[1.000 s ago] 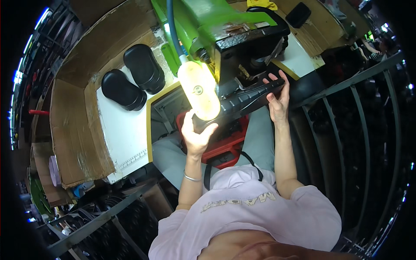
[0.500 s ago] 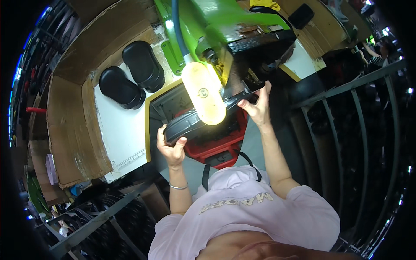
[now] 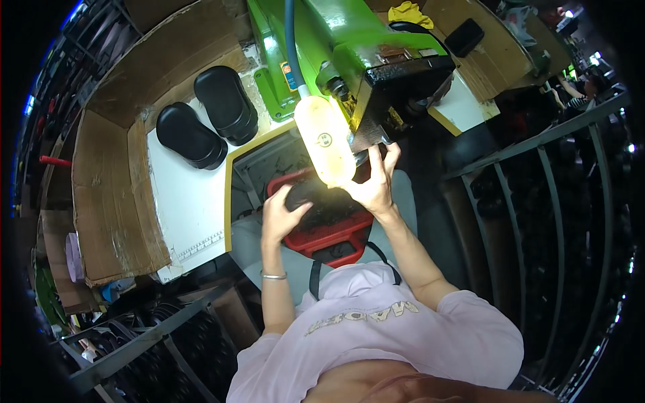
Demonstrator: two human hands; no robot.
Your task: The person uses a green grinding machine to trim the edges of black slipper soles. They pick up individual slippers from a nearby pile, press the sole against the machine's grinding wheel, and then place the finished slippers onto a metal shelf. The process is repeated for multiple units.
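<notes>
A black sole-shaped piece (image 3: 308,193) lies in my left hand (image 3: 279,213), its fingers closed round the near end. My right hand (image 3: 375,191) is raised under the head of a green machine (image 3: 356,60), thumb and fingers bent around the far end of the piece. A glowing oval lamp (image 3: 324,141) covers much of that grip, so the contact there is partly hidden. Below both hands a red plastic tray (image 3: 321,247) rests over my lap, with dark scraps in it.
Two stacks of black soles, a near one (image 3: 188,136) and a far one (image 3: 226,101), stand on the white table (image 3: 181,208) at left. A cardboard wall (image 3: 111,201) encloses that side. Metal railings (image 3: 544,144) run at right; a yellow cloth (image 3: 410,15) lies at the back.
Both hands have come closer together beneath the lamp. The black piece has turned, from stretched broadly between my hands to mostly hidden behind them and the lamp.
</notes>
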